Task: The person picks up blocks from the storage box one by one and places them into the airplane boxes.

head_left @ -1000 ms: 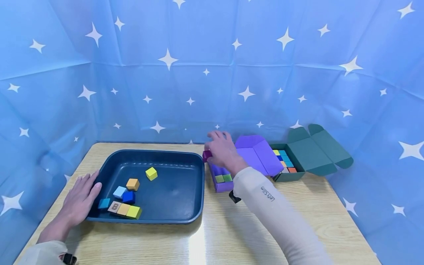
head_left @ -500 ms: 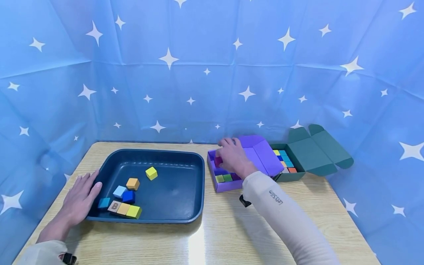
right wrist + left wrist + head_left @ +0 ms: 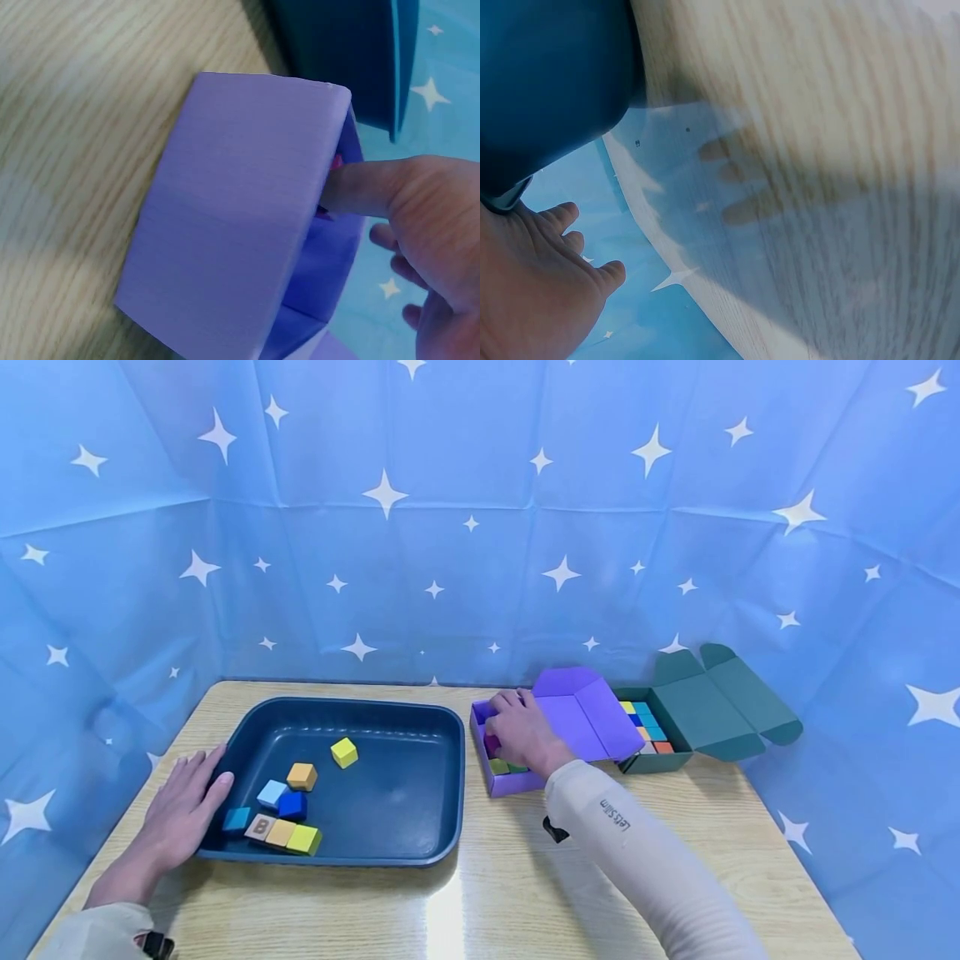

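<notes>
Towards the near left corner of the worktop (image 3: 375,910), the left hand (image 3: 178,814) rests against the left rim of the tray (image 3: 390,806). Its fingers are straight and grip nothing, a light touch that would keep the tray from sliding.

In the tray's near left corner, 3 blocks (image 3: 281,834) form a row along the near edge, with a teal block (image 3: 237,820) just left. Behind them sit a blue block (image 3: 292,806), a light blue block (image 3: 272,794) and an orange block (image 3: 302,776); a yellow block (image 3: 344,752) stands apart, farther back.

Right of the tray is the purple box (image 3: 517,786), 2 green blocks (image 3: 498,766) showing in its near left corner. The right hand (image 3: 522,732) reaches in over them, thumb and fingers nearly closed, pinching a magenta block (image 3: 491,744) beside the box's left wall. That grip from above suits a tight space; whether the block touches the floor is hidden.

The purple lid (image 3: 588,718) lies folded back rightwards, presumably to leave the top accessible. Beyond it, towards the worktop's far right corner, the green box (image 3: 656,763) also lies open, holding close-packed coloured blocks (image 3: 649,720).
</notes>
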The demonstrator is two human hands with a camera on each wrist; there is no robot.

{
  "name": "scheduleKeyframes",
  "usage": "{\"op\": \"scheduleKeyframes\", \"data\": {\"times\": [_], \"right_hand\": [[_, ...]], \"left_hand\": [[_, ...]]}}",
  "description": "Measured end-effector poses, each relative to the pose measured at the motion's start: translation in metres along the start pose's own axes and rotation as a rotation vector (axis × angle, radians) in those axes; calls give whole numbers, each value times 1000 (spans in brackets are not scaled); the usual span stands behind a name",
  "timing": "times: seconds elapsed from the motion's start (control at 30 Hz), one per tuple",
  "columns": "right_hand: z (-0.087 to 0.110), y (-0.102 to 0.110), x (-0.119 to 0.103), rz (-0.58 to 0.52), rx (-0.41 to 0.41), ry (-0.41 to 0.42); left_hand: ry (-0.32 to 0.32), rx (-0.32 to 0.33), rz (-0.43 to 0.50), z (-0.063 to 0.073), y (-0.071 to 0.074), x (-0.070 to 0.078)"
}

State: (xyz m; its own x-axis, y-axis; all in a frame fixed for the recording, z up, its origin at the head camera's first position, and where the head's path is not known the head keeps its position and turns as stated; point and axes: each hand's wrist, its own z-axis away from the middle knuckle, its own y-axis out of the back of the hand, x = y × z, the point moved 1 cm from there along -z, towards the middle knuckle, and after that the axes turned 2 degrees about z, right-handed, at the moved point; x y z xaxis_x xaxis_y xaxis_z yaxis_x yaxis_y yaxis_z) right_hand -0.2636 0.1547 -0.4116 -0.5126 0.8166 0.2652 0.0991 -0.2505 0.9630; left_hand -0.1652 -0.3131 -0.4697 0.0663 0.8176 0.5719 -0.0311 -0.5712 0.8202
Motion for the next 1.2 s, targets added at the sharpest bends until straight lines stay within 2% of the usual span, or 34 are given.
{"op": "scheduleKeyframes", "data": {"times": [0.2,0.53,0.97,1.07,1.2], "right_hand": [[-1,-5,-3,18,-20,37],[-2,-8,-5,10,-47,35],[0,-7,-5,-71,-53,27],[-2,-6,-3,-79,-10,0],[-8,5,-3,-97,109,-76]], "left_hand": [[2,1,1,0,-1,0],[-3,0,-3,0,0,-1],[1,-5,4,1,-1,-1],[0,-3,4,1,-1,-1],[-2,-4,5,0,0,-1]]}}
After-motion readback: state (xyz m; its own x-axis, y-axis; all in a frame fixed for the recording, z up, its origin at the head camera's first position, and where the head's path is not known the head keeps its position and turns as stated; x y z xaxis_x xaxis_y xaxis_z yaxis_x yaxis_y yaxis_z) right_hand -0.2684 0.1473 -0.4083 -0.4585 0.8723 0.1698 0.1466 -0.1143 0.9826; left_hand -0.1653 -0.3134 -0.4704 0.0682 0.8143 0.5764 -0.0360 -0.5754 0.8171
